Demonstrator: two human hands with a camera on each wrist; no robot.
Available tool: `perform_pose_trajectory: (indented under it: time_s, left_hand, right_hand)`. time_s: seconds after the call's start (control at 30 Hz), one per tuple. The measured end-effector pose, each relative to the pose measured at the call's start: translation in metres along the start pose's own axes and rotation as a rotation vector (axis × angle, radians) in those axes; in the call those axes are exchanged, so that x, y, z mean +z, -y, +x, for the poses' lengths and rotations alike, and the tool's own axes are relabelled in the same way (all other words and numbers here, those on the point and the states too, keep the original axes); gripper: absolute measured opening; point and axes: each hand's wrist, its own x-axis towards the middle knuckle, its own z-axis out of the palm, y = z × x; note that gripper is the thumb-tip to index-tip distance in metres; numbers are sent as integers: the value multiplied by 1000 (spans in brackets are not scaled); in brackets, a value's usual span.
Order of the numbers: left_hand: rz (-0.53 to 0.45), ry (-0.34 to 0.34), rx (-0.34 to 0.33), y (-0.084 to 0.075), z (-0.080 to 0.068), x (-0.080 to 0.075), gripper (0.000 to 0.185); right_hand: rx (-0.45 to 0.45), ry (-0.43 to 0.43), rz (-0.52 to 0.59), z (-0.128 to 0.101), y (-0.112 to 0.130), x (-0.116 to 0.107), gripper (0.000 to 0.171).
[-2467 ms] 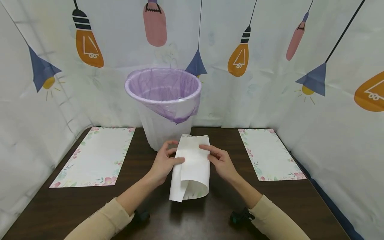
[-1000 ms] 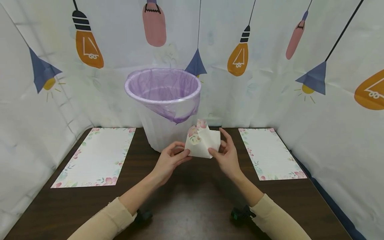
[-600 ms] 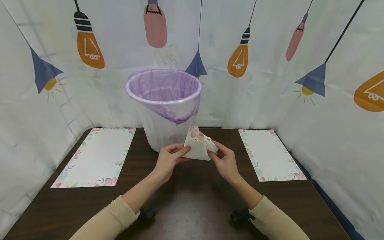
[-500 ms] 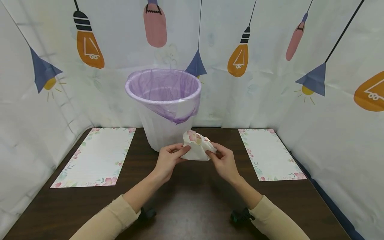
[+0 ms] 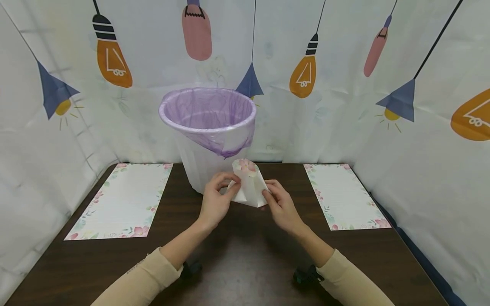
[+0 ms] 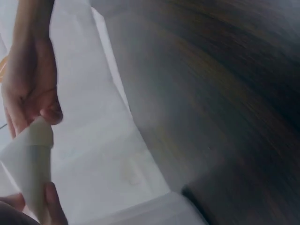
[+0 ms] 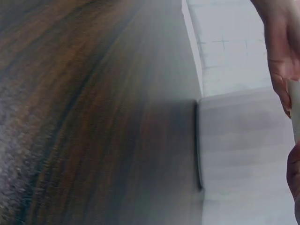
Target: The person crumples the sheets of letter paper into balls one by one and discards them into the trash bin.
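A sheet of paper (image 5: 250, 187), folded small with a pink floral print showing at its top, is held up in front of the bin. My left hand (image 5: 218, 193) pinches its left side between thumb and fingers. The right hand (image 5: 281, 206) pinches its lower right edge. In the left wrist view the folded paper (image 6: 33, 159) tapers to a point at both ends, with the other hand (image 6: 33, 84) at its upper tip. Only a sliver of the paper (image 7: 295, 108) shows at the edge of the right wrist view.
A white bin (image 5: 199, 163) with a purple liner (image 5: 226, 148) stands at the back of the dark wooden table (image 5: 245, 263). One flower-bordered sheet (image 5: 122, 199) lies at left, another (image 5: 344, 197) at right. A printed curtain (image 5: 283, 127) encloses the table.
The loosely rolled paper has been lifted off the table's middle and folded smaller. Most recently the left hand's grip has shifted higher and the paper has tilted more upright.
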Motion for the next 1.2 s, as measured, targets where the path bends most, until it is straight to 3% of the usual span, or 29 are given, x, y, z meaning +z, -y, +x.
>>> perform_pose_trajectory:
  time_s: [0.2,0.3,0.4,0.57,0.8,0.97,1.2]
  left_hand:
    - [121,142,149,-1,-5,-2,42]
    - [160,218,190,-1,-5,-3,55]
    - [141,261,173,-1,-4,-3,59]
    - [111,277,119,3,-4,-5,60]
    - [186,270,80,8,-1,-8,69]
    - [225,268,45,5,4,-11,70]
    - [321,269,62,-3,8,-14,54]
  right_hand:
    - [12,-61,-37,0,4,-9,19]
    - [15,-63,-56,-1,6,-13,17]
    - [19,-35,-69,-1,7,-15,15]
    - [-10,42,-69,0,10,-16,13]
    - [-36,119,-112,3,13,-18,13]
    - [-14,97,-69,7,16,-17,11]
    - [-36,86,125,5,13,-15,50]
